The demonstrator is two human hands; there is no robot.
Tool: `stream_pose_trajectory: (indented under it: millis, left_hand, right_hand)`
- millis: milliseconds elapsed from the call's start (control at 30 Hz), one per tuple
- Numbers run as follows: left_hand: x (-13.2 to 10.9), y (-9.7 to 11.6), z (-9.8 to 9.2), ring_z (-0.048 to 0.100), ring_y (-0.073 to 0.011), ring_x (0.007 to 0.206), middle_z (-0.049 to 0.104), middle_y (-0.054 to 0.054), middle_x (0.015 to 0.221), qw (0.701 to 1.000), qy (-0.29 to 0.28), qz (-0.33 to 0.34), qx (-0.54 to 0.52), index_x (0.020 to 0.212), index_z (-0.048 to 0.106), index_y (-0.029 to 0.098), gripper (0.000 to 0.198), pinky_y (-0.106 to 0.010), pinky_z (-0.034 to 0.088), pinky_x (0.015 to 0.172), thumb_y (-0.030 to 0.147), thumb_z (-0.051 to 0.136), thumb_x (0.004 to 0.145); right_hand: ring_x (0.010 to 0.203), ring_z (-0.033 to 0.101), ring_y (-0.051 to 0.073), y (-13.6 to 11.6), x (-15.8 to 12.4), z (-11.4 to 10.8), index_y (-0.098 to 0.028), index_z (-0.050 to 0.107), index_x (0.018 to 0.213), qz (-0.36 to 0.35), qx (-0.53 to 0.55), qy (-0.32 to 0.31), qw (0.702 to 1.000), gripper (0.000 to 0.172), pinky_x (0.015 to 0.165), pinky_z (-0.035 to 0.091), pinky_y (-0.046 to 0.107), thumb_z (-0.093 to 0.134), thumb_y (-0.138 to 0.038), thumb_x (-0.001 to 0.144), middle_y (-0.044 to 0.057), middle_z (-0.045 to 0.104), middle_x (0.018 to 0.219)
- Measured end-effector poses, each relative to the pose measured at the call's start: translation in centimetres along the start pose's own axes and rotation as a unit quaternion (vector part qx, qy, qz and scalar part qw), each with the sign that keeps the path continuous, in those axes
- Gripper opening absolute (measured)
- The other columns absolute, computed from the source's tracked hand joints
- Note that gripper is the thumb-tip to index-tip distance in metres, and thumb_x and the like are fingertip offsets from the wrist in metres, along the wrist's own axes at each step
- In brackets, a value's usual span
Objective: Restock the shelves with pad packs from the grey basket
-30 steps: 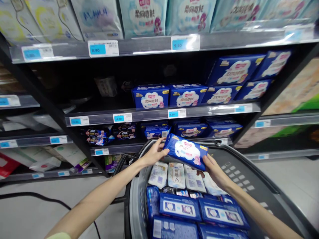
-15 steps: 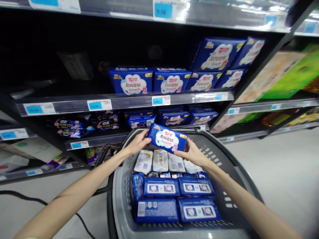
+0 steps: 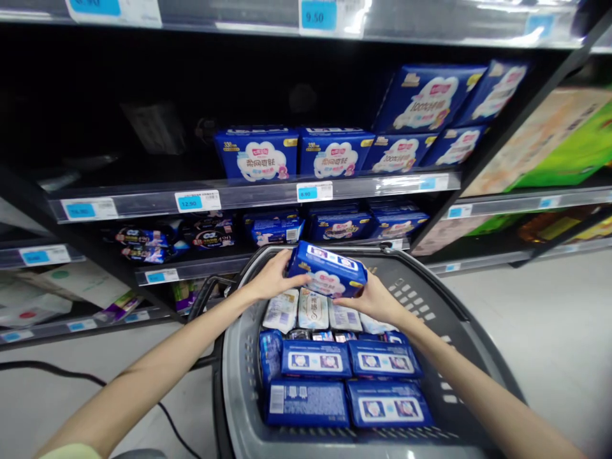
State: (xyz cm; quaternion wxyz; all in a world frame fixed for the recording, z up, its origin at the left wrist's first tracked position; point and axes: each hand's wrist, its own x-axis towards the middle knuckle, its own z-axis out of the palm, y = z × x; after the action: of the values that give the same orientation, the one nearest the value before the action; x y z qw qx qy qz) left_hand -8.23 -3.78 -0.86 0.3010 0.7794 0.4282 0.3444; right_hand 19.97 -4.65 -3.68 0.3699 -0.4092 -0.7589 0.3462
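Between my two hands is a blue pack of sanitary pads [image 3: 329, 264], held above the far part of a grey shopping basket [image 3: 459, 338]. My left hand [image 3: 277, 277] grips its left end, thumb across the front. At the right end, my right hand [image 3: 370, 299] has its fingers closed round the pack. The pack is tipped, so its top side and part of its front show. Below it in the basket stand several white packs [image 3: 313, 310] in a row. Nearer to me lie several blue packs [image 3: 306, 403], some with a white printed panel facing up.
Ahead is a black store shelf [image 3: 258, 191] with price tags along its edges. Blue packs [image 3: 261, 156] stand on its middle level, and more packs [image 3: 342, 224] fill part of the level below. A black cable [image 3: 52, 365] runs over the floor at the left.
The pack in my hands has tilted so that its top side now shows, where its front faced me before. My left thumb has come onto its front. The view has shifted slightly.
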Motion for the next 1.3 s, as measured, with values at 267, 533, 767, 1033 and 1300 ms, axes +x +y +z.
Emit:
stream_pose_trajectory:
  millis: [267, 533, 767, 1033, 1300]
  left_hand:
    - [-0.5, 0.2, 0.0, 0.057, -0.0248, 0.118, 0.060, -0.010, 0.124, 0.963, 0.062, 0.212, 0.152, 0.131, 0.049, 0.022, 0.059, -0.044, 0.048, 0.104, 0.019, 0.073, 0.077]
    - [0.1, 4.2, -4.9, 0.053, -0.0261, 0.129, 0.051, -0.011, 0.133, 0.815, 0.142, 0.449, 0.338, 0.138, 0.051, 0.030, 0.063, -0.046, 0.054, 0.100, 0.002, 0.051, 0.083]
    - [0.1, 7.3, -14.1, 0.055, -0.0326, 0.121, 0.050, -0.012, 0.131, 0.755, 0.379, 0.365, 0.392, 0.147, 0.038, 0.039, 0.077, -0.057, 0.045, 0.104, 0.030, 0.072, 0.079]
    - [0.0, 9.7, -24.1, 0.051, -0.0320, 0.127, 0.053, -0.012, 0.129, 0.722, 0.381, 0.220, 0.534, 0.125, 0.068, 0.033, 0.047, -0.049, 0.048, 0.102, 0.020, 0.066, 0.080]
    - [5.3, 9.6, -26.1, 0.050, -0.0320, 0.132, 0.045, -0.012, 0.145, 0.785, 0.300, 0.077, 0.537, 0.145, 0.054, 0.032, 0.055, -0.043, 0.050, 0.104, 0.031, 0.063, 0.090]
  right_hand:
    - [0.101, 0.070, 0.026, -1.0, 0.3, -2.0, -0.025, 0.047, 0.138, -0.082, -0.210, 0.035, 0.974, 0.063, 0.083, 0.057, 0.036, 0.061, -0.015, 0.077, 0.009, 0.065, 0.124]
    - [0.077, 0.067, 0.017, -3.1, 0.6, -2.9, -0.026, 0.044, 0.135, -0.138, -0.165, 0.068, 0.974, 0.053, 0.064, 0.056, 0.030, 0.056, -0.017, 0.084, 0.010, 0.060, 0.124]
    - [0.070, 0.066, 0.016, -3.7, 0.8, -3.6, -0.025, 0.042, 0.134, -0.099, -0.130, 0.091, 0.982, 0.039, 0.063, 0.057, 0.033, 0.051, -0.033, 0.096, 0.012, 0.062, 0.126]
    - [0.063, 0.066, 0.016, -4.3, 0.7, -3.8, -0.025, 0.053, 0.126, -0.115, -0.116, 0.065, 0.984, 0.032, 0.060, 0.055, 0.032, 0.050, -0.032, 0.094, 0.006, 0.070, 0.112]
    - [0.068, 0.068, 0.019, -3.5, 0.4, -2.9, -0.026, 0.062, 0.109, -0.106, -0.188, -0.022, 0.976, 0.019, 0.063, 0.049, 0.033, 0.050, -0.033, 0.095, 0.003, 0.073, 0.092]
